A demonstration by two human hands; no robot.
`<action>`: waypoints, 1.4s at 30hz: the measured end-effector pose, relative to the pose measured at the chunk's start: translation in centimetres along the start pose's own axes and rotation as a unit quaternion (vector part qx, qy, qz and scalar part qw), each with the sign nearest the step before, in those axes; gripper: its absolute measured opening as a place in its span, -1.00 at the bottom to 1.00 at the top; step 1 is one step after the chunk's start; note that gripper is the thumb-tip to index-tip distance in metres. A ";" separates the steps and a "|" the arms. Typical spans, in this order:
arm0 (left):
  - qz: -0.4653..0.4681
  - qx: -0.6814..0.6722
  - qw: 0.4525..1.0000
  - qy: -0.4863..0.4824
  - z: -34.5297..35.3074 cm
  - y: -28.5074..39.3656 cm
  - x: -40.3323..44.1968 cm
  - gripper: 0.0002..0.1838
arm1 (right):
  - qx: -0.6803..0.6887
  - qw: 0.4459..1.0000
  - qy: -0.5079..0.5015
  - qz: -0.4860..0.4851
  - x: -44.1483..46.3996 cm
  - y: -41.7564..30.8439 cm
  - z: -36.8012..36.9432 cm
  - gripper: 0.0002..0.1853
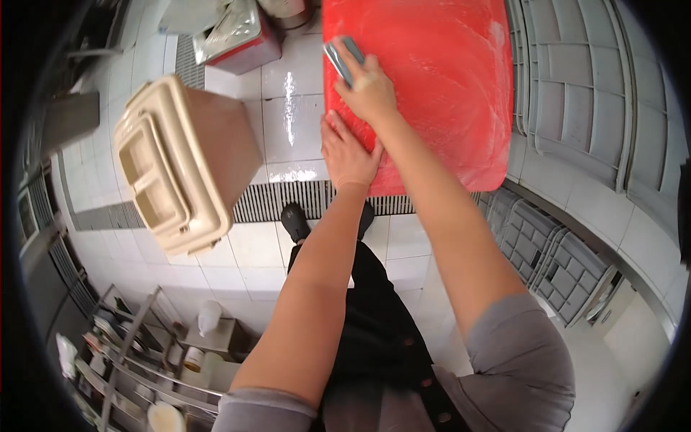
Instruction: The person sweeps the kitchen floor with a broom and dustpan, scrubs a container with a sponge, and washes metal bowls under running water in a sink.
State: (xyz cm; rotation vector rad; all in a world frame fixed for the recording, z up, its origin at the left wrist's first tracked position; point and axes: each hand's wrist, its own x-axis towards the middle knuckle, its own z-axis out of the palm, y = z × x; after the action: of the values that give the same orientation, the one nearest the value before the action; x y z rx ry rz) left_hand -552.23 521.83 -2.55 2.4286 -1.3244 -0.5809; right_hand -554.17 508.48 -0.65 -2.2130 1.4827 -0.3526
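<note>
A large red cutting board (439, 93) stretches away in front of me, with whitish, wet-looking smears over its surface. My right hand (371, 93) grips a grey oblong scrub brush (344, 60) near the board's upper left edge; the brush's underside is hidden. Lower down, my left hand (350, 153) presses on the board's left edge near its front corner. Its fingers are stretched out and the thumb is apart, holding nothing.
A beige lidded bin (223, 137) stands left on the tiled floor, beside a drain grate (259, 205). Behind it is a red and white box (248, 43). Grey crates (576, 86) line the right. A metal rack (137, 331) with containers is lower left.
</note>
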 end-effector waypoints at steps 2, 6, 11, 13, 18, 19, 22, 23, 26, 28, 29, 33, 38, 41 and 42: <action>0.026 -0.057 0.998 0.019 -0.4 -0.8 -0.2 0.10 | 0.042 0.998 -0.030 -0.032 -4.7 0.6 -0.1 -0.21; 0.065 -0.176 0.982 -0.017 -0.9 -4.6 -1.0 -0.15 | 0.011 0.994 -0.068 -0.088 -13.8 4.4 -3.6 -0.21; 0.083 -0.242 0.966 -0.045 -4.5 -13.9 -5.1 -0.32 | -0.030 0.991 -0.082 -0.104 -20.5 6.3 -6.9 -0.25; 0.034 -0.264 0.963 -0.031 -5.3 -17.1 -8.1 -0.33 | -0.064 0.978 -0.182 -0.077 -20.7 3.7 -6.6 -0.24; -0.038 -0.277 0.960 0.016 -6.8 -25.1 -14.5 -0.36 | -0.290 0.907 -0.230 -0.198 -9.8 -8.9 -0.7 -0.30; -0.059 -0.283 0.957 0.016 -7.6 -26.9 -16.0 -0.37 | -0.323 0.901 -0.213 -0.198 -7.4 -9.1 0.8 -0.36; -0.111 -0.234 0.966 0.027 -10.7 -33.3 -21.1 -0.39 | -0.472 0.835 -0.246 -0.136 2.9 -8.2 5.0 -0.43; -0.131 -0.215 0.967 0.040 -11.6 -36.1 -23.6 -0.40 | -0.490 0.838 -0.203 -0.130 5.5 -8.3 5.2 -0.59; -0.207 -0.130 0.966 0.083 -14.0 -43.5 -32.7 -0.43 | -0.523 0.839 -0.124 -0.088 9.0 -9.7 4.9 -0.65; -0.280 -0.091 0.953 0.070 -15.8 -45.5 -39.4 -0.44 | -0.547 0.796 -0.187 -0.180 7.1 -7.9 7.0 -0.63; -0.316 -0.089 0.943 0.043 -16.2 -45.7 -42.6 -0.44 | -0.582 0.756 -0.216 -0.208 4.3 -7.9 7.6 -0.63; -0.433 -0.114 0.893 -0.045 -13.6 -42.5 -54.7 -0.43 | -0.602 0.726 -0.266 -0.200 -5.5 -8.9 9.0 -0.66; -0.521 -0.242 0.818 -0.028 -8.4 -33.6 -62.6 -0.40 | -0.522 0.786 -0.331 0.020 0.7 -14.1 8.7 -0.53; -0.571 -0.287 0.770 0.004 -6.5 -29.7 -63.9 -0.41 | -0.560 0.744 -0.315 -0.186 -6.7 -9.4 11.0 -0.53; -0.564 -0.296 0.771 -0.011 -6.0 -28.6 -63.6 -0.42 | -0.566 0.721 -0.351 -0.191 -10.6 -11.4 10.4 -0.54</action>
State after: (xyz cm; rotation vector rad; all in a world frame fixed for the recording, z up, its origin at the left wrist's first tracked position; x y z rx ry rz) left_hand -559.79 591.22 2.40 2.3551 0.4898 -1.0627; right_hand -544.45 524.27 -3.59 -2.9242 0.7788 1.5434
